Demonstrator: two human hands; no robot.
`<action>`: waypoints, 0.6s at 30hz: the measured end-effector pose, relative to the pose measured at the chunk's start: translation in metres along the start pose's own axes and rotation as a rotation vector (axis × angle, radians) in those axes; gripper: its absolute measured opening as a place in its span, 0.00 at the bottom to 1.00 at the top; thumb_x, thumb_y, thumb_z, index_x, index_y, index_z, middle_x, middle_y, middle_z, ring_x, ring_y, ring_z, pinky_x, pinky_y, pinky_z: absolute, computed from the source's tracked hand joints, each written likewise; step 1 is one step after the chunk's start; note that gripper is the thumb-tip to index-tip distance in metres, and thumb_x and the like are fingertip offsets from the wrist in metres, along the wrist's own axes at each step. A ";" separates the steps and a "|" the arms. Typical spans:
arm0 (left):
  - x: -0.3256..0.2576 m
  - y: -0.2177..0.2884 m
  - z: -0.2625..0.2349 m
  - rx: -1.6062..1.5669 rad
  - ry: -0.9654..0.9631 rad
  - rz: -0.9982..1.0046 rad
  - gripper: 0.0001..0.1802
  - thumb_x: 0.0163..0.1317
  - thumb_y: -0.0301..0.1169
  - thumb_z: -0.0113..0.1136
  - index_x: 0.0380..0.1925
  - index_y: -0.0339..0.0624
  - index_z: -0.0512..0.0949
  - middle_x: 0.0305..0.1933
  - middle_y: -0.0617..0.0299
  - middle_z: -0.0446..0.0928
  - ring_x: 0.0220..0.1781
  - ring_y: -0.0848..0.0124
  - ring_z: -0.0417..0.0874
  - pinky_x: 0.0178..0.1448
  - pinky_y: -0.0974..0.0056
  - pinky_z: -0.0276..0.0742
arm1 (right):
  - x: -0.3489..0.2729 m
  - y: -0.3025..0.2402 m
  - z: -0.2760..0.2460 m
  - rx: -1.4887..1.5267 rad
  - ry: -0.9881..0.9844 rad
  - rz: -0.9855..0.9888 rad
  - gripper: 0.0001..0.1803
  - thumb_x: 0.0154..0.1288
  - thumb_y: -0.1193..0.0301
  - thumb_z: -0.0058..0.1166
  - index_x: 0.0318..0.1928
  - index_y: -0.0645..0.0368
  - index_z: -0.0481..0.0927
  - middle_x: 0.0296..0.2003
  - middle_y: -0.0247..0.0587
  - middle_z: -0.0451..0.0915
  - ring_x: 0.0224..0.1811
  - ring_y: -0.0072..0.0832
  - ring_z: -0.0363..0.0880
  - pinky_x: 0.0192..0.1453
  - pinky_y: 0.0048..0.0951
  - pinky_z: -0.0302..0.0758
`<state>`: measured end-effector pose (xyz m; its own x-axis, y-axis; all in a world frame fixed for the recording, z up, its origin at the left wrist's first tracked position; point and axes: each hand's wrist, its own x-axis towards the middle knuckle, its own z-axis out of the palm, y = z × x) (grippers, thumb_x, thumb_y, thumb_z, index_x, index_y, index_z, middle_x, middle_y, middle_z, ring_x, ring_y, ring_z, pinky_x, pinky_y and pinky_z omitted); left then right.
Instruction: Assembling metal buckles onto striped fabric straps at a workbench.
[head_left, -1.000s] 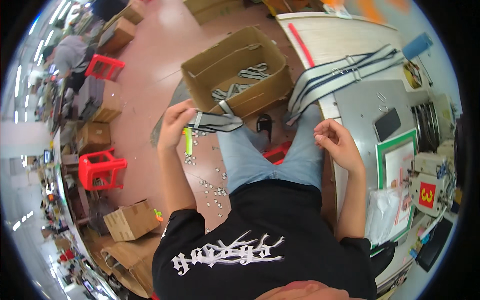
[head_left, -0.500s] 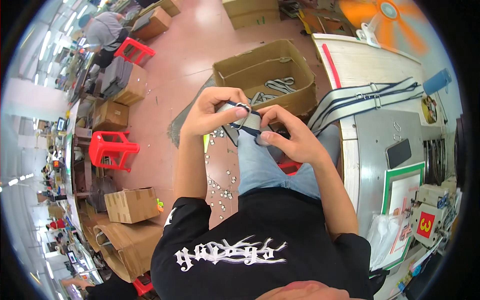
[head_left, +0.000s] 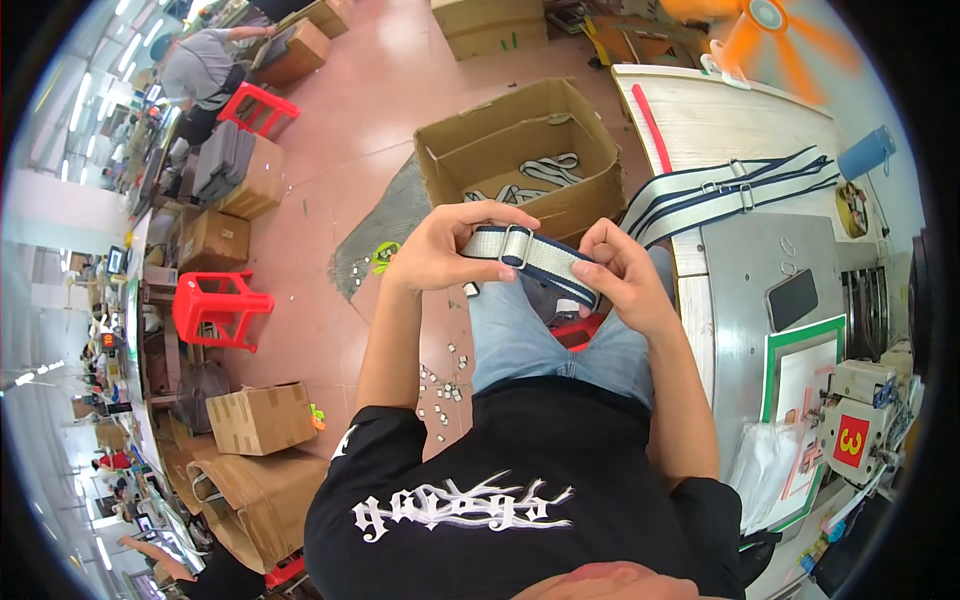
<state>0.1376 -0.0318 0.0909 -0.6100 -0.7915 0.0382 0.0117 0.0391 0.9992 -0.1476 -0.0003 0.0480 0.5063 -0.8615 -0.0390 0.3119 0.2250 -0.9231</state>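
Note:
A white webbing strap with dark blue edges (head_left: pixel 551 256) stretches between my two hands above my lap. Around it sits a metal slide buckle (head_left: pixel 516 246), close to the fingers of my left hand. My left hand (head_left: pixel 448 246) grips the strap's left end, thumb below and fingers above. With thumb and fingers pinched, my right hand (head_left: pixel 618 275) holds the strap further right. More straps of the same kind (head_left: pixel 720 192), with metal buckles on them, lie across the table edge at the right.
An open cardboard box (head_left: pixel 520 150) with folded straps inside stands on the floor ahead. On the right are a metal work plate (head_left: pixel 745 290), a phone (head_left: pixel 792 299), a sewing machine (head_left: pixel 855 425) and an orange fan (head_left: pixel 767 15). Red stools (head_left: pixel 222 308) and a person stand at left.
The strap has been drawn out flat between my hands, its buckle now facing up. My right hand has moved slightly right, widening the gap between them.

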 end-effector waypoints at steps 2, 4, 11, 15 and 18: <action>0.004 0.000 0.002 0.059 0.003 -0.035 0.34 0.50 0.15 0.80 0.61 0.30 0.81 0.56 0.58 0.85 0.56 0.75 0.85 0.58 0.70 0.81 | -0.005 -0.002 -0.004 -0.047 -0.015 0.039 0.09 0.79 0.73 0.58 0.47 0.58 0.69 0.34 0.37 0.83 0.26 0.18 0.80 0.29 0.20 0.77; 0.008 -0.001 0.007 0.251 0.025 0.062 0.34 0.49 0.13 0.80 0.60 0.32 0.82 0.56 0.61 0.85 0.55 0.76 0.85 0.57 0.69 0.82 | -0.009 -0.004 -0.006 -0.053 -0.006 0.028 0.09 0.79 0.73 0.57 0.47 0.58 0.69 0.35 0.38 0.83 0.26 0.18 0.80 0.29 0.20 0.78; 0.007 0.002 -0.007 0.191 0.232 0.089 0.32 0.50 0.13 0.79 0.58 0.34 0.83 0.57 0.58 0.86 0.58 0.72 0.86 0.63 0.65 0.80 | -0.022 -0.012 -0.024 -0.139 0.027 0.096 0.12 0.78 0.73 0.60 0.52 0.59 0.68 0.33 0.40 0.85 0.27 0.20 0.81 0.30 0.23 0.79; -0.007 -0.004 -0.039 0.243 0.369 0.201 0.32 0.51 0.12 0.78 0.59 0.32 0.81 0.55 0.55 0.86 0.55 0.70 0.87 0.59 0.66 0.83 | -0.048 -0.027 -0.061 -0.288 0.000 0.230 0.10 0.74 0.70 0.66 0.45 0.62 0.78 0.28 0.32 0.82 0.26 0.17 0.80 0.30 0.23 0.78; -0.015 -0.016 -0.065 0.246 0.450 0.205 0.32 0.52 0.11 0.76 0.60 0.31 0.80 0.52 0.56 0.85 0.52 0.70 0.87 0.58 0.66 0.83 | -0.074 -0.041 -0.084 -0.406 0.084 0.290 0.10 0.73 0.68 0.68 0.39 0.61 0.83 0.26 0.26 0.78 0.25 0.14 0.77 0.29 0.20 0.72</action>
<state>0.1979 -0.0603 0.0750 -0.2150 -0.9331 0.2884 -0.1237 0.3190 0.9397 -0.2651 0.0163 0.0567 0.4545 -0.8271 -0.3308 -0.1782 0.2795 -0.9435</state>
